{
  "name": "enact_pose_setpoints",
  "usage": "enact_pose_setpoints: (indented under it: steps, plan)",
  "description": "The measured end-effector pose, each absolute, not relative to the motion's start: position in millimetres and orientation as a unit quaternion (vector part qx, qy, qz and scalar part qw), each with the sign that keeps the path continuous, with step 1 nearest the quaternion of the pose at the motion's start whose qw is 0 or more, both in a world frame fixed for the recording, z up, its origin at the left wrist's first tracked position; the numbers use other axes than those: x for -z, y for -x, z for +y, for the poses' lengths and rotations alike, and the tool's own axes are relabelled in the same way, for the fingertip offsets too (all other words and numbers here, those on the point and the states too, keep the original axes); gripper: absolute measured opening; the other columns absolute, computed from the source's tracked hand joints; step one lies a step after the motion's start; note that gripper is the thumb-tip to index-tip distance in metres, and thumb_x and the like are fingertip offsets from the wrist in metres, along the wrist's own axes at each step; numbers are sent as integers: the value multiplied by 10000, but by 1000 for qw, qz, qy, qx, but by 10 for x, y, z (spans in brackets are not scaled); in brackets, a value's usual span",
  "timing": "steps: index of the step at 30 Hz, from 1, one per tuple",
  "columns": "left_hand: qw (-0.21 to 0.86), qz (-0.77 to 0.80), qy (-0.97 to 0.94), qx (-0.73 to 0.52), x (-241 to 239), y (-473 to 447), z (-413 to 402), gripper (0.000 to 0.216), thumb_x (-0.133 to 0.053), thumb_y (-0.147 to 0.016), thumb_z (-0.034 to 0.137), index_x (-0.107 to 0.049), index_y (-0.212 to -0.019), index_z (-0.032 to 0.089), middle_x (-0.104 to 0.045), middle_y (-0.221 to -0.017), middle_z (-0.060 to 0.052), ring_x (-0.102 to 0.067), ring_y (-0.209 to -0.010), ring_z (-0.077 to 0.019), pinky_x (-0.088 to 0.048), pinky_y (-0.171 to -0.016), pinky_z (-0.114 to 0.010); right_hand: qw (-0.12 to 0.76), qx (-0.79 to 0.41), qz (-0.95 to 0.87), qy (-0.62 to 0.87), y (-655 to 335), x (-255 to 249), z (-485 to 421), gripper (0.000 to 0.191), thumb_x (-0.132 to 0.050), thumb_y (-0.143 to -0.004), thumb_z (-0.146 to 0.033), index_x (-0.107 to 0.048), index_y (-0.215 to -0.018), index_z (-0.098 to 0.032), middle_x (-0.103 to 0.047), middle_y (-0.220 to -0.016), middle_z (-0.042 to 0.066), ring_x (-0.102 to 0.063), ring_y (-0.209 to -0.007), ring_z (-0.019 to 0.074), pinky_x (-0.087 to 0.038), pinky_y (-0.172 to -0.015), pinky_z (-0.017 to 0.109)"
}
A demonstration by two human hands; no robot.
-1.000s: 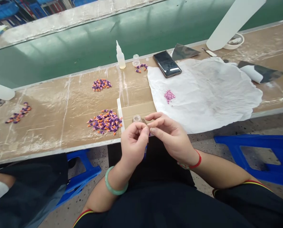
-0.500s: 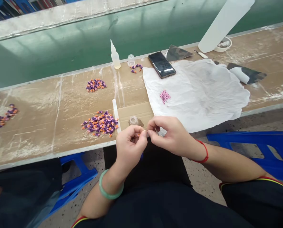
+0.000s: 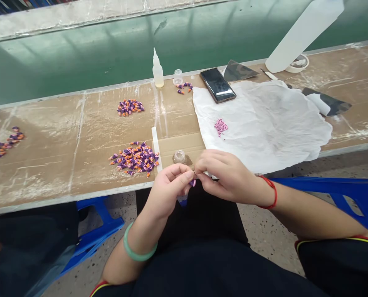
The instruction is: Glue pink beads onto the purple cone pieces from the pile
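Observation:
My left hand (image 3: 168,189) and my right hand (image 3: 225,175) meet at the near edge of the worktable (image 3: 63,165), fingertips pinched together. Between them sits a small purple piece (image 3: 192,182), gripped by the left fingers; the right fingers pinch at its tip, and what they hold is too small to name. A pile of purple-and-orange pieces (image 3: 134,157) lies just left of my hands. A small clear cap (image 3: 179,156) stands right behind them. On the white paper sheet (image 3: 264,123) lies a little heap of pink beads (image 3: 221,126).
A glue bottle (image 3: 158,72), a small jar (image 3: 178,76), a phone (image 3: 217,84) and another pile of pieces (image 3: 130,106) lie farther back. More pieces (image 3: 6,144) sit far left. Blue stools (image 3: 350,194) stand under the table. Another person's dark clothing (image 3: 23,247) is at lower left.
The view shifted slightly. My hands stayed together at the table edge; the pinched piece now shows purple below the fingertips where an orange bit showed before.

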State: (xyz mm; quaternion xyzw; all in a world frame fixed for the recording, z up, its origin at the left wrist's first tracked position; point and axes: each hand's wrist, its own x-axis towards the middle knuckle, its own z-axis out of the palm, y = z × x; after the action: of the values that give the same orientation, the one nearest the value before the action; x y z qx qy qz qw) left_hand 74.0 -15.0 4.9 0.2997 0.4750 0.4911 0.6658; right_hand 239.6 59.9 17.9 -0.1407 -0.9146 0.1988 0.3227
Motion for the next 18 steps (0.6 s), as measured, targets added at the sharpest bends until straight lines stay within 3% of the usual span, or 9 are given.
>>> enact_pose_setpoints:
  steps: [3, 5, 8, 12, 18]
  plan:
    - [689, 458, -288, -482, -51, -731, -138, 379, -798, -693, 462, -569, -618, 169, -402, -448, 76, -314, -424, -49, -224, -447, -210, 314, -89, -943, 67, -2405, -185, 648, 168, -446, -958, -112, -540, -879, -227, -670, -781, 35, -588, -727, 174, -481, -663, 313]
    - [674, 458, -302, -496, -54, -731, -149, 353, -783, -708, 432, -561, -618, 172, -430, -464, 69, -337, -428, -51, -252, -447, -206, 324, -88, -940, 57, -2406, -200, 650, 156, -453, -970, -127, -552, -901, -225, -690, -805, 40, -613, -752, 178, -484, -681, 323]
    - [583, 493, -364, -534, -95, -744, -190, 237, -726, -757, 330, -584, -647, 177, -504, -506, 47, -386, -443, -63, -309, -452, -204, 337, -237, -901, 138, -2398, -234, 599, 127, -509, -915, -101, -553, -881, -215, -674, -763, 17, -607, -683, 142, -493, -643, 278]
    - [401, 557, -478, -548, -177, -766, -245, 139, -655, -761, 204, -603, -634, 187, -543, -531, 35, -430, -468, -82, -349, -457, -207, 292, -438, -814, 246, -2367, -284, 512, 113, -536, -861, -113, -558, -796, -202, -642, -700, -13, -600, -624, 109, -494, -589, 224]
    - [280, 578, -559, -525, -153, -756, -264, 169, -609, -785, 191, -608, -616, 198, -559, -523, 31, -443, -447, -87, -375, -458, -210, 279, -504, -769, 277, -2304, -299, 476, 98, -564, -823, -150, -558, -734, -191, -601, -648, -22, -540, -588, 95, -452, -548, 210]
